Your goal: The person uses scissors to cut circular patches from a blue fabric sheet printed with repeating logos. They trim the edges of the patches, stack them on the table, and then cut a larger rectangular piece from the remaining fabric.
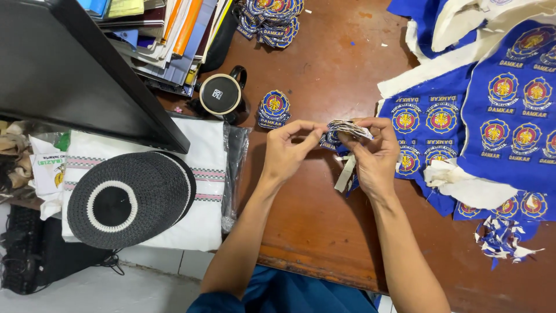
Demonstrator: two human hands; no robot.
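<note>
While both hands are pinching it above the surface (324, 226), the patch (347, 128) is lying crosswise between them, right hand (375, 155) gripping more of it than the left hand (286, 152), fingertips only.

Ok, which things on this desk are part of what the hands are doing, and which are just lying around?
In hand:
left hand and right hand, both on one embroidered patch
blue patch sheets
cut patch piles
fabric scraps

Lying about:
black mug
knitted cap on folded white cloth
stacked books
</note>
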